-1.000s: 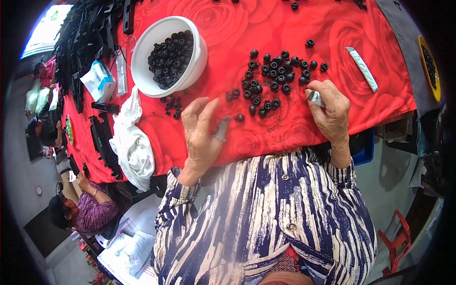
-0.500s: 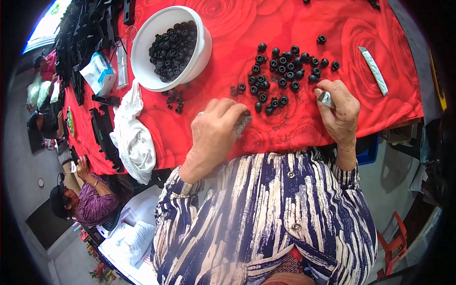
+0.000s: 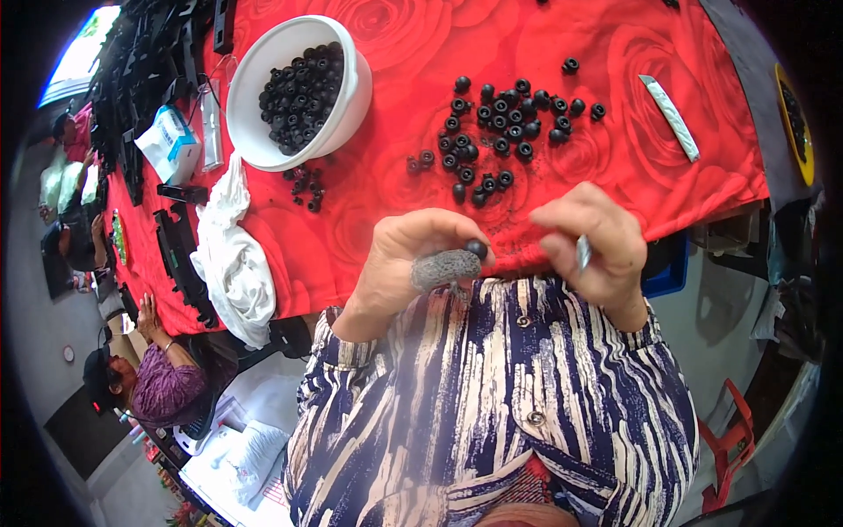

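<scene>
A small black round part (image 3: 475, 249) with a smooth dome sits pinched at the fingertips of my left hand (image 3: 386, 268). Along that hand's fingers runs a grey, rough-textured pad or wrap (image 3: 443, 270); which of the two I cannot tell. Facing it, a short distance to the right, my right hand (image 3: 601, 250) has curled fingers, partly smeared by motion, around a small silvery strip (image 3: 583, 252). Beyond both hands lies a loose group of similar black round parts (image 3: 501, 123), several with hollow centres showing, amid dark crumbs on the red cloth.
A white bowl (image 3: 358, 92) of black parts stands left of the group, with small black scraps (image 3: 307, 186) beside it. A white rag (image 3: 230, 268) hangs over the cloth's edge. At right lies a white-wrapped strip (image 3: 672, 120). Long black pieces (image 3: 145, 97) pile up far left. Another person (image 3: 162, 382) sits at left.
My left hand has drawn back toward me and turned, showing the black part and grey pad. My right hand has come down and left, away from the group, keeping the silvery strip.
</scene>
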`<state>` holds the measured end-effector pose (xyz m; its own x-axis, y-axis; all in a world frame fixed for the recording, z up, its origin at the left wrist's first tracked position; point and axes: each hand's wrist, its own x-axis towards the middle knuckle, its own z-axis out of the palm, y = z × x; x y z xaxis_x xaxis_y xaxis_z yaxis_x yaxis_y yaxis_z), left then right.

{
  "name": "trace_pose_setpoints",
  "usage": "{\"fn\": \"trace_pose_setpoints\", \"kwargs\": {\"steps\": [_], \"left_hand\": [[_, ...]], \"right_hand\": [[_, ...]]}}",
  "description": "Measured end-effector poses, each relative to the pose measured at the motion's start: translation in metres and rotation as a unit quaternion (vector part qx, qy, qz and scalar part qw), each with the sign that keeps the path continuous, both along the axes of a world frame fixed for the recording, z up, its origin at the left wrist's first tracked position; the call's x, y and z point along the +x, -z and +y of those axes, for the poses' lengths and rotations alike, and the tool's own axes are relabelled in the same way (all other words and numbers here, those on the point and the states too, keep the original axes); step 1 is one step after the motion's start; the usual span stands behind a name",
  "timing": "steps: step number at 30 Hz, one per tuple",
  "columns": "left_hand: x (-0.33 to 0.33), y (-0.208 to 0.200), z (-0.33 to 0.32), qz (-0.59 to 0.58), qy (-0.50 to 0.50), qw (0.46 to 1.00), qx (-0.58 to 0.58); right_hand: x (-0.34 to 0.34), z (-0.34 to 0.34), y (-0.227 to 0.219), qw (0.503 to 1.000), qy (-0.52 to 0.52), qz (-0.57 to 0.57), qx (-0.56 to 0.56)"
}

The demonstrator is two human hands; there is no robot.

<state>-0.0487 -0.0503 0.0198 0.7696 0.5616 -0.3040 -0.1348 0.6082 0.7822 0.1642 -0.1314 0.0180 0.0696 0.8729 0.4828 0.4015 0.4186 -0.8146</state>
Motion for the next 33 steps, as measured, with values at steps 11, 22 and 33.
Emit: {"fn": "trace_pose_setpoints", "kwargs": {"steps": [11, 22, 33], "left_hand": [[0.011, 0.013, -0.012, 0.021, 0.067, 0.984, -0.163], [0.013, 0.007, -0.013, -0.037, 0.118, 0.973, -0.193], [0.013, 0.007, -0.016, -0.06, 0.071, 0.982, -0.165]], "right_hand": [[-0.017, -0.007, 0.008, 0.996, -0.084, 0.019, 0.011], [-0.02, -0.008, -0.004, 0.992, -0.065, -0.011, 0.108], [-0.02, -0.01, 0.0, 0.988, -0.05, -0.046, 0.137]]}}
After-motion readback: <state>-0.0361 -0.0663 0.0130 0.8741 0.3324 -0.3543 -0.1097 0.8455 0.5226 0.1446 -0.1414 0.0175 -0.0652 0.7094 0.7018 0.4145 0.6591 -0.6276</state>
